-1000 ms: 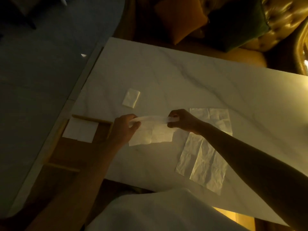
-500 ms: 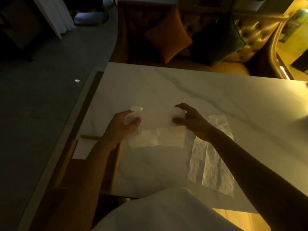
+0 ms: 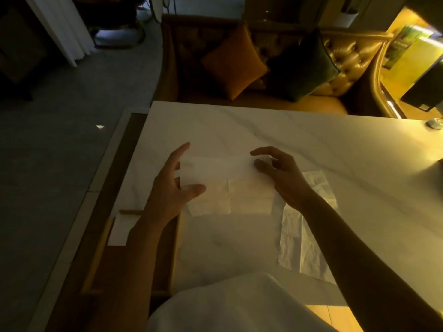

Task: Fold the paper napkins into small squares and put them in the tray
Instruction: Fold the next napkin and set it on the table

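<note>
A white paper napkin [image 3: 249, 197] lies on the marble table [image 3: 311, 144] between my hands, its far half [image 3: 215, 168] raised and blurred. My left hand [image 3: 167, 188] is at the napkin's left end, fingers spread, thumb resting over the paper. My right hand [image 3: 282, 178] is at the right end, fingers apart, thumb and forefinger loosely around the flap's corner. A second, unfolded and creased napkin [image 3: 309, 236] lies under my right forearm. The wooden tray [image 3: 176, 238] sits at the table's left, partly under my left arm. It holds a folded napkin [image 3: 118, 231].
A tufted sofa with an orange cushion [image 3: 235, 63] and a dark green cushion [image 3: 302, 65] stands beyond the table's far edge. A small round object [image 3: 434, 123] sits at the far right of the table. Grey floor lies to the left.
Both hands had the napkin's edge pinched and lifted; now their fingers have spread apart and the flap has swung over away from me. The view has tilted upward.
</note>
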